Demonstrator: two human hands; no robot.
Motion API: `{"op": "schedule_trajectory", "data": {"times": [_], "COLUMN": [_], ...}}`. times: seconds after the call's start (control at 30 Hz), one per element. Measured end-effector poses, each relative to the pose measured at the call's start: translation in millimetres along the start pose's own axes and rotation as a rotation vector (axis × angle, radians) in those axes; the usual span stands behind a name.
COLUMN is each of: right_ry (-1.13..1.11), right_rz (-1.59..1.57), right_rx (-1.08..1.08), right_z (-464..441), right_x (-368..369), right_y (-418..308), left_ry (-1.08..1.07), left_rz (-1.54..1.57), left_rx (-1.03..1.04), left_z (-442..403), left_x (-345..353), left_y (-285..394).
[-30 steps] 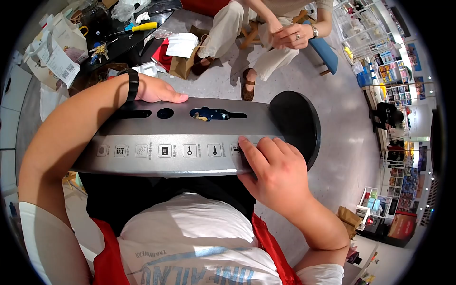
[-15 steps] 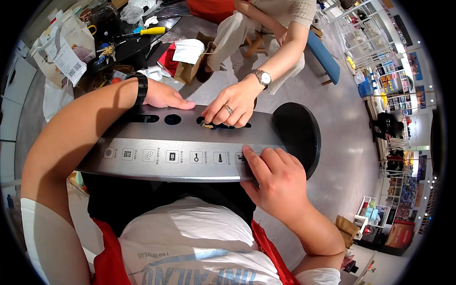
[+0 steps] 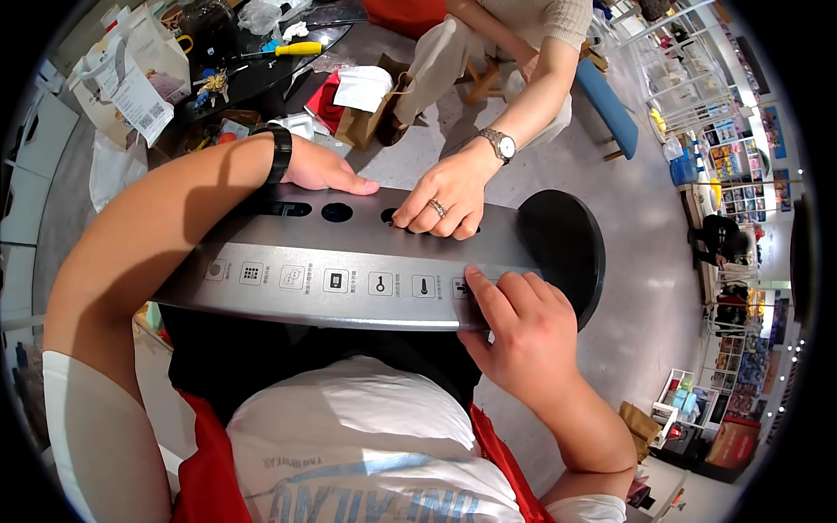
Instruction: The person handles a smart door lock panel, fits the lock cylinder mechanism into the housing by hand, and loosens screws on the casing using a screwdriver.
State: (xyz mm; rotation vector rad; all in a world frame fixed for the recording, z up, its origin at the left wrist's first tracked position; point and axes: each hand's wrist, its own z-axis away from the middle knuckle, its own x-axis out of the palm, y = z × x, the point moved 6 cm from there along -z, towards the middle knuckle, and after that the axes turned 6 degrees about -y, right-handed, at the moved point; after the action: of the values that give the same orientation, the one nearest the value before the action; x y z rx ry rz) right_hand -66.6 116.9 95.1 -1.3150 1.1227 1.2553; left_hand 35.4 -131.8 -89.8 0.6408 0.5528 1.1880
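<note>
With my right hand [image 3: 527, 340] I'm grasping the near edge of the grey metal panel [image 3: 349, 244] lying across my lap — my left hand [image 3: 321, 167] is resting at its far edge, grip unclear.

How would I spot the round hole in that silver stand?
Find the long silver stand in front of the wearer, a black disc at its right end. In the picture, below the left hand sits the round hole, dark and circular, unlike the elongated slot to its left.

The panel [image 3: 340, 246] lies across my lap [image 3: 205, 353], disc [image 3: 571, 261] to the right; beyond, left, screwdriver [image 3: 298, 49] and keys [image 3: 214, 84] on the tabletop [image 3: 258, 84]; right, a stool [image 3: 606, 106].
</note>
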Motion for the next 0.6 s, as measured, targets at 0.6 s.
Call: {"op": "schedule_trajectory", "data": {"times": [0.6], "right_ry": [0.009], "right_rz": [0.03], "right_rx": [-0.016], "right_z": [0], "right_x": [1], "right_y": [-2], "left_ry": [-0.004], "left_rz": [-0.01], "left_rx": [0.026], "left_z": [10], "left_x": [5], "left_y": [13]}}
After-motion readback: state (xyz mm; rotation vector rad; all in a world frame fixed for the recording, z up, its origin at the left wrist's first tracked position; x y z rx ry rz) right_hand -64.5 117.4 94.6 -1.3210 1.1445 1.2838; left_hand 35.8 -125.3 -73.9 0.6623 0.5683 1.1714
